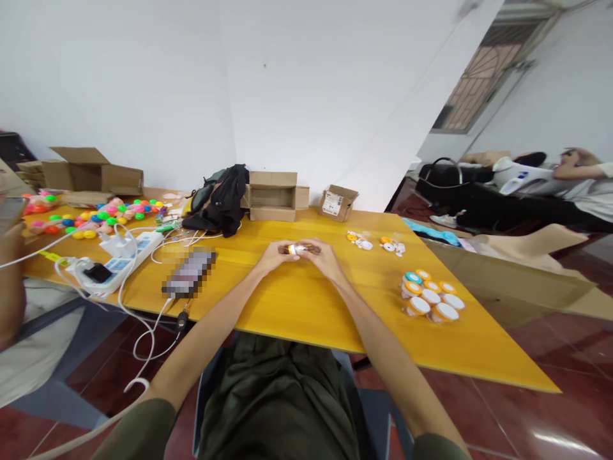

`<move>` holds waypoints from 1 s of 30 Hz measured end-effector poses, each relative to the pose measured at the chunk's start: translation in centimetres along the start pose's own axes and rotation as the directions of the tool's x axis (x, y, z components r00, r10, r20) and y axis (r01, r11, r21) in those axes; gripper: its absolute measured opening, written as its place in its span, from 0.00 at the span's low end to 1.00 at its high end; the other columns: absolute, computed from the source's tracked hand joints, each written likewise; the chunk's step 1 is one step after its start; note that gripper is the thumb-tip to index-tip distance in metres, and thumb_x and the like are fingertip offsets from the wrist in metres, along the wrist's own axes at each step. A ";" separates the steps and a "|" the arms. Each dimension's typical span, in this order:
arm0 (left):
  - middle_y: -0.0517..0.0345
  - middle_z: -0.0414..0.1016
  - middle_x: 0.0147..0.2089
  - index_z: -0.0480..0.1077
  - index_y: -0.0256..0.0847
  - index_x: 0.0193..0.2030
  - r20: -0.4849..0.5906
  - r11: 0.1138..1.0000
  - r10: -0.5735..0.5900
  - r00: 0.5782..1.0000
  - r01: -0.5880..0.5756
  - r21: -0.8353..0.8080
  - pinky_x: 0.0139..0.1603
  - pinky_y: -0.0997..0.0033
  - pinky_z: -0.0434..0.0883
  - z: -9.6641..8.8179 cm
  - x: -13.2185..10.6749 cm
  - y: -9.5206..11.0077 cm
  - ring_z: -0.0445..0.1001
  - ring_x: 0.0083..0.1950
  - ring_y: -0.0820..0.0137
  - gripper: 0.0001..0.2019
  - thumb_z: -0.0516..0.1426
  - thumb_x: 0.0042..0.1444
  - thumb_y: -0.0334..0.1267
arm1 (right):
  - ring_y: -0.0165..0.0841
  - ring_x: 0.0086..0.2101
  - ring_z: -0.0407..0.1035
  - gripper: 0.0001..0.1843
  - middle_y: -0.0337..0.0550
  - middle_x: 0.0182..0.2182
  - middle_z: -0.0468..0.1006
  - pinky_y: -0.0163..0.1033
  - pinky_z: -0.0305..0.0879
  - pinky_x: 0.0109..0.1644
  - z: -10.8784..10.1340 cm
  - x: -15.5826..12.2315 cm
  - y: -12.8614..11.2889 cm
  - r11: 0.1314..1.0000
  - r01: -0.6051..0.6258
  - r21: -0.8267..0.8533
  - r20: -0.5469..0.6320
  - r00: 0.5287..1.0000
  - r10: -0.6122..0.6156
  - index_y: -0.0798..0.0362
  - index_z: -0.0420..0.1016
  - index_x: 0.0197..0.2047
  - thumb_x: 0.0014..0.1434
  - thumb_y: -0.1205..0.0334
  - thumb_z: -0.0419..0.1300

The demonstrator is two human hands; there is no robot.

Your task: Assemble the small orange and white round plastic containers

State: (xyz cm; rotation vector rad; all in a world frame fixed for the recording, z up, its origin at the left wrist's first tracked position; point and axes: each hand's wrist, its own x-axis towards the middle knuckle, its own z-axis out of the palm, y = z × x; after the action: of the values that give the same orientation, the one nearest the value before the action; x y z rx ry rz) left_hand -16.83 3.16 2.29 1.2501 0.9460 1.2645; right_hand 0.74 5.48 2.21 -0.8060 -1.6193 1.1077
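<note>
Over the middle of the yellow table (282,306), both my hands are closed around one small white-and-orange piece (297,249). It is too small to make out fully. My left hand (274,253) grips its left side, and my right hand (324,257) has the right side, fingertips close together. To the right of my right hand lie two small groups of loose orange and white round parts (359,240) and similar white pieces (393,246). Nearer the right edge stands a cluster of several clear containers with white, orange and teal tops (430,296).
A pixelated phone (189,273) and a white power strip (122,262) with trailing cables lie on the left. Behind are a black backpack (223,198), an open cardboard box (272,197), a smaller box (337,202) and colourful toys (103,216). Other people sit at both sides.
</note>
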 end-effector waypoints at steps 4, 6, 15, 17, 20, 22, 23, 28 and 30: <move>0.55 0.82 0.37 0.81 0.38 0.36 0.009 1.000 -0.010 1.000 0.010 0.012 0.51 0.60 0.73 0.0 0.1 -0.3 0.78 0.39 0.65 0.21 0.74 0.29 0.32 | 0.37 0.37 0.76 0.11 0.40 0.36 0.83 0.45 0.73 0.48 -0.2 -0.1 -0.1 1.000 -0.020 -0.004 0.027 0.999 0.020 0.47 0.81 0.35 0.44 0.61 0.71; 0.54 0.82 0.37 0.80 0.37 0.36 0.018 1.000 -0.006 1.000 0.005 0.011 0.52 0.60 0.73 0.0 0.1 -0.4 0.78 0.40 0.64 0.20 0.74 0.30 0.32 | 0.37 0.36 0.76 0.11 0.39 0.35 0.83 0.43 0.72 0.47 -0.2 -0.1 -0.1 0.999 -0.029 -0.018 0.038 0.999 0.029 0.47 0.81 0.35 0.45 0.61 0.71; 0.55 0.83 0.39 0.80 0.37 0.39 0.053 0.996 -0.016 0.998 0.011 0.085 0.56 0.58 0.73 -0.1 0.5 -0.9 0.79 0.43 0.63 0.22 0.74 0.31 0.34 | 0.36 0.31 0.75 0.11 0.40 0.29 0.82 0.40 0.71 0.39 -0.5 -0.2 0.1 0.971 0.011 -0.238 0.057 0.998 0.003 0.51 0.80 0.34 0.50 0.53 0.67; 0.54 0.83 0.41 0.80 0.37 0.40 0.062 0.994 -0.023 0.998 0.016 0.109 0.56 0.59 0.73 -0.2 0.6 -1.0 0.79 0.44 0.63 0.23 0.74 0.32 0.35 | 0.37 0.31 0.75 0.12 0.41 0.29 0.82 0.40 0.71 0.38 -0.6 -0.2 0.2 0.962 0.015 -0.271 0.069 0.998 0.004 0.51 0.80 0.33 0.51 0.52 0.66; 0.54 0.83 0.42 0.80 0.37 0.41 0.071 0.991 -0.030 0.997 0.021 0.129 0.56 0.60 0.73 -0.2 0.7 -1.1 0.80 0.45 0.63 0.23 0.73 0.33 0.36 | 0.37 0.31 0.75 0.11 0.41 0.29 0.82 0.41 0.71 0.39 -0.6 -0.2 0.2 0.960 0.029 -0.279 0.074 0.997 -0.008 0.51 0.79 0.33 0.51 0.52 0.65; 0.54 0.84 0.42 0.80 0.37 0.41 0.075 0.991 -0.030 0.997 0.020 0.131 0.56 0.60 0.73 -0.2 0.6 -1.0 0.80 0.45 0.63 0.23 0.74 0.34 0.36 | 0.37 0.33 0.76 0.11 0.42 0.31 0.82 0.41 0.72 0.40 -0.6 -0.2 0.1 0.961 0.050 -0.271 0.074 0.997 -0.031 0.50 0.79 0.33 0.51 0.52 0.65; 0.54 0.84 0.42 0.80 0.37 0.41 0.077 0.992 -0.029 0.997 0.019 0.128 0.56 0.60 0.73 -0.2 0.6 -0.9 0.80 0.45 0.63 0.23 0.74 0.34 0.37 | 0.37 0.34 0.76 0.11 0.42 0.32 0.83 0.41 0.72 0.41 -0.6 -0.2 0.1 0.962 0.065 -0.265 0.075 0.996 -0.046 0.50 0.79 0.33 0.51 0.52 0.65; 0.54 0.84 0.42 0.80 0.37 0.41 0.099 0.991 -0.032 0.995 0.019 0.129 0.56 0.59 0.72 -0.2 0.4 -0.7 0.80 0.46 0.62 0.22 0.73 0.36 0.38 | 0.38 0.38 0.76 0.12 0.43 0.36 0.83 0.41 0.72 0.42 -0.6 -0.1 -0.1 0.967 0.105 -0.234 0.078 0.993 -0.089 0.50 0.79 0.35 0.49 0.54 0.66; 0.53 0.83 0.43 0.80 0.37 0.42 0.107 0.991 -0.030 0.994 0.015 0.133 0.56 0.59 0.73 -0.3 0.5 -0.8 0.80 0.47 0.62 0.22 0.73 0.36 0.38 | 0.37 0.36 0.76 0.12 0.43 0.35 0.83 0.41 0.72 0.42 -0.5 -0.2 -0.1 0.967 0.085 -0.242 0.070 0.995 -0.070 0.50 0.79 0.35 0.49 0.53 0.66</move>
State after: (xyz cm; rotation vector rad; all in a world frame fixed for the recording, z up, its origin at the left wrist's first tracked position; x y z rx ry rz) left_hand -16.92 3.78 1.49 1.3932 0.9751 1.1193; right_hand 1.27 5.36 2.32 -0.8664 -1.8477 0.8949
